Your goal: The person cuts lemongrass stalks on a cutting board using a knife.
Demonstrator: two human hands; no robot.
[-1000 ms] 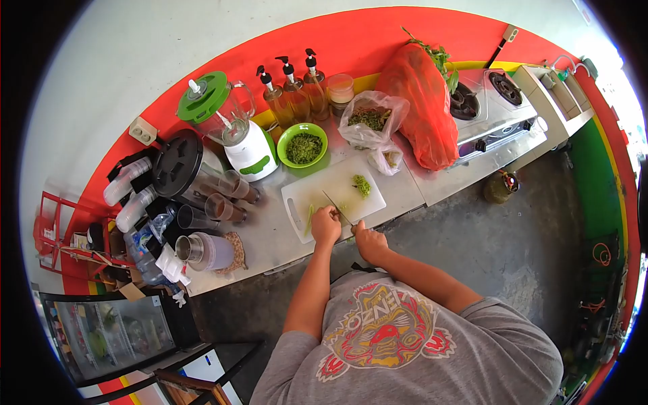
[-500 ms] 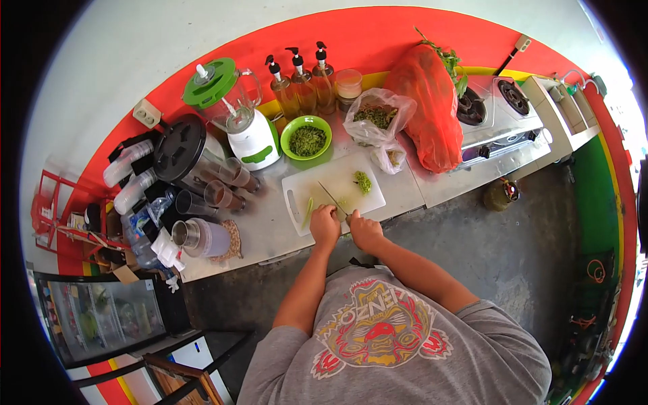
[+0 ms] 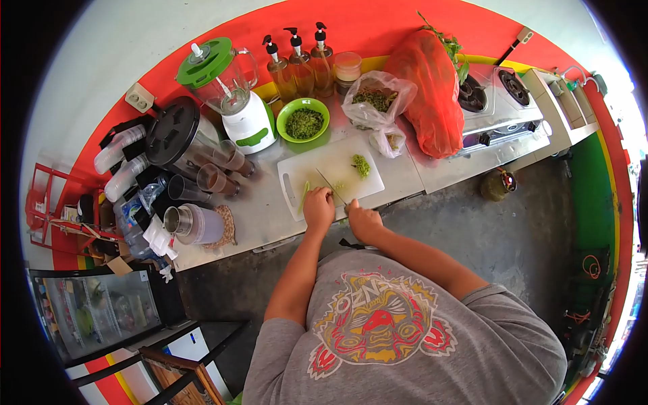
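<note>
At near edge of cutting board (image 3: 337, 151), our right hand (image 3: 365, 221) clenched round knife (image 3: 329, 183); left hand (image 3: 318, 208) curled, pinch unclear. Apparently chopping greens (image 3: 360, 166); next cut needs fingertips clear.

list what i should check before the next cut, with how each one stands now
1. Knife gripped: ok, its handle is in the right hand.
2. Left hand clear of the blade: cannot tell, it sits very close beside it.
3. Cutting board supported: ok, it lies flat on the counter.
4. Board secured against slipping: cannot tell, its underside is hidden.
5. Pile of greens apart from the blade: ok, it sits toward the board's right side.
6. Green bowl upright: ok, with chopped greens inside.
</note>
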